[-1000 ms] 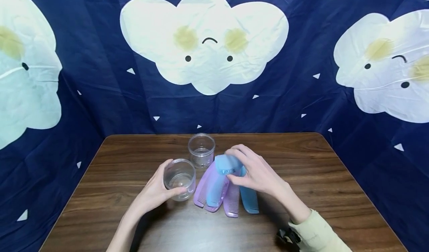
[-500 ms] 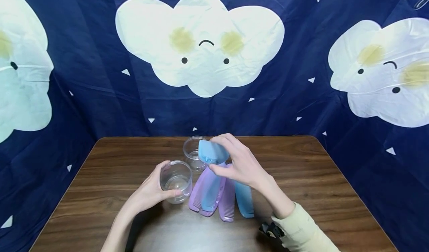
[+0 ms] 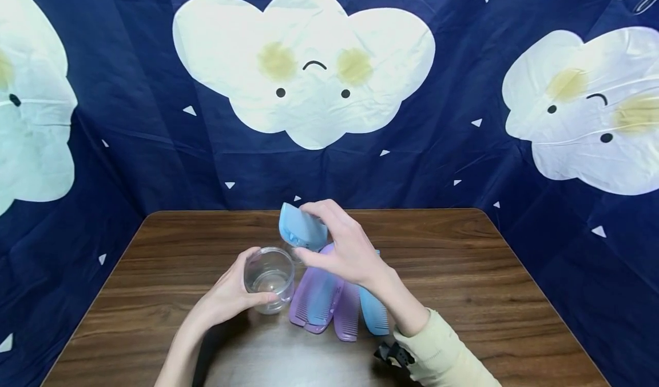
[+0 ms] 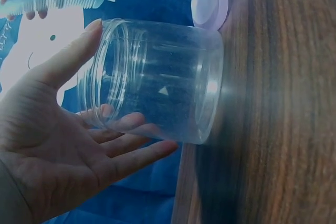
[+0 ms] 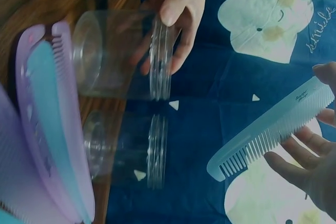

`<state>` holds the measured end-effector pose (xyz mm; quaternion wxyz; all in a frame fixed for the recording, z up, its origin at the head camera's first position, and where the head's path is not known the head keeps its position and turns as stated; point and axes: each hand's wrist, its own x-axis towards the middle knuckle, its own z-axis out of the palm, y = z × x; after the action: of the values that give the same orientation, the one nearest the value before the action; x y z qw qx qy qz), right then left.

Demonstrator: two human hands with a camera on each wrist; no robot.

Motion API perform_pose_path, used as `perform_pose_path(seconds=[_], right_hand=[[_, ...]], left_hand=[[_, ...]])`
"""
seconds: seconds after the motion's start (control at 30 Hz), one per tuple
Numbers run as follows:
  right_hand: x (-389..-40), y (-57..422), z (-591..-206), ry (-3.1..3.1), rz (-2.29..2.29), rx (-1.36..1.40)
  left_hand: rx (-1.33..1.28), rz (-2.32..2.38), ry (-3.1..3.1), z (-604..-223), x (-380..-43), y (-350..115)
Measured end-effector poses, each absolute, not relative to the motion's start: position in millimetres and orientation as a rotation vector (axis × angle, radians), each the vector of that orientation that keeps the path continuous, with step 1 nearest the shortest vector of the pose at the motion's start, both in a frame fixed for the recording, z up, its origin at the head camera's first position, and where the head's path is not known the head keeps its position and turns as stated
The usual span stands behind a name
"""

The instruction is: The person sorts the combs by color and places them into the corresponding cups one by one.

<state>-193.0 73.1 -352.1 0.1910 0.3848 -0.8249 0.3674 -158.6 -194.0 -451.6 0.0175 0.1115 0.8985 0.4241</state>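
Note:
My left hand (image 3: 229, 290) grips a clear plastic jar (image 3: 270, 278), thumb on the near side and fingers round the far side. The jar stands upright on the table, and its mouth has no lid. Raised above the table, my right hand (image 3: 345, 250) pinches a light blue comb (image 5: 262, 135) between thumb and fingers. Under that hand lie several combs in an overlapping pile, among them a purple comb (image 3: 347, 315) and a blue comb (image 3: 374, 312). A second clear jar (image 5: 126, 150) stands behind the held one, largely hidden in the head view by the raised comb.
The brown wooden table (image 3: 437, 272) has its far edge close behind the second jar. A dark blue cloth (image 3: 128, 118) with cloud prints hangs around the back and sides. A black object (image 3: 393, 354) is at the right sleeve.
My right hand has lifted the blue comb from above the pile and carried it left, over the rear jar. The left hand keeps its grip on the front jar.

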Motion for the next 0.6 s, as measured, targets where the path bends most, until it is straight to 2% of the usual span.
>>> perform_pose_path(seconds=[0.6], right_hand=[[-181.7,25.7,-358.4,-2.301,1.349,1.055]], left_hand=[[0.369,1.336,2.736,-446.8,-155.7,-192.0]])
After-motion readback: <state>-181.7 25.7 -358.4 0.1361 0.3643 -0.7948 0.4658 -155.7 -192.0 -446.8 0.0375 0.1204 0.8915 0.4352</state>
